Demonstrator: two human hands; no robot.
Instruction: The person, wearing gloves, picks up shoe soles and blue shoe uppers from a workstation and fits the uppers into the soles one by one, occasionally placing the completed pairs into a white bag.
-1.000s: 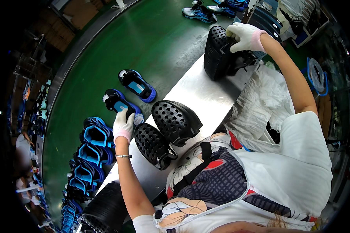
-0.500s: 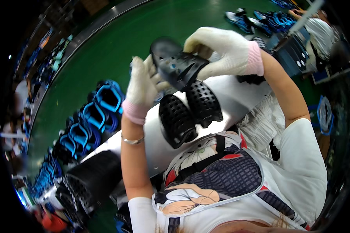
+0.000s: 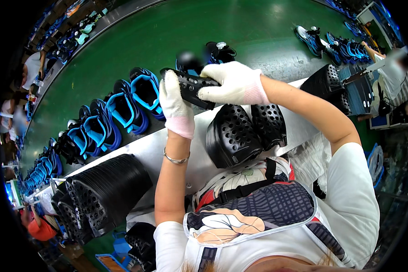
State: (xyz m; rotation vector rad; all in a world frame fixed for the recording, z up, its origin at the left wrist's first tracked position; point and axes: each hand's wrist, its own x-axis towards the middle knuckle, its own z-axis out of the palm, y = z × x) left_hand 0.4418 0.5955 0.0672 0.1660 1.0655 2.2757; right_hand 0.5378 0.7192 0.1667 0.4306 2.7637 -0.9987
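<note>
Black and perforated, the clog upper (image 3: 191, 86) is raised above the steel table (image 3: 167, 149), clear of two uppers (image 3: 245, 131) lying below. The gloved left hand (image 3: 174, 104) closes on its near end while the right hand (image 3: 233, 84) clamps the far side, tilting it up, likely for inspection.

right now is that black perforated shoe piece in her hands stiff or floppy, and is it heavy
The black perforated piece probably holds its shape: it spans between left hand and right hand without sagging. Likely light, since fingertips alone hold it up.
</note>
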